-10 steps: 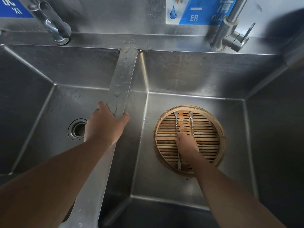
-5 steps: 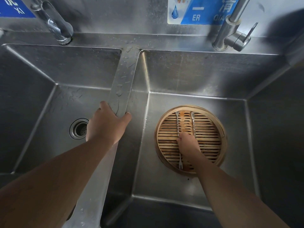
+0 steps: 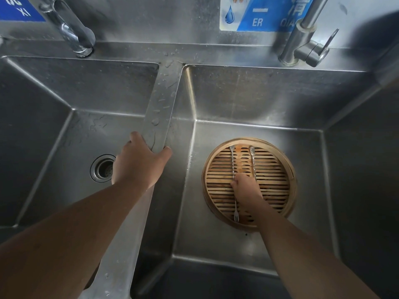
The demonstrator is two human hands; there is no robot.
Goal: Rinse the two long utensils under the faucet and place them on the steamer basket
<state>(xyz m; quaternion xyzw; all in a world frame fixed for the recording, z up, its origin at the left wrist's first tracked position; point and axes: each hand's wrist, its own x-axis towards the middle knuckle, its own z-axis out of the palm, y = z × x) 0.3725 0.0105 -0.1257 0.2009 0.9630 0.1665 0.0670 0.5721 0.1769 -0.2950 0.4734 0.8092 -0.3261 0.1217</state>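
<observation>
Two long thin metal utensils lie side by side across the slats of the round bamboo steamer basket point(image 3: 278, 186) on the floor of the right sink basin. The left utensil point(image 3: 232, 162) ends in a small fork near the basket's front rim. The right utensil point(image 3: 252, 160) shows only its far half. My right hand point(image 3: 246, 188) lies over the middle of both with fingers curled on them. My left hand point(image 3: 138, 167) grips the steel divider point(image 3: 162, 108) between the two basins.
A faucet point(image 3: 71, 29) stands behind the left basin and another faucet point(image 3: 302, 39) behind the right; no water is running. The left basin has a drain point(image 3: 102, 168). Water drops sit on the divider. Steep steel walls surround both basins.
</observation>
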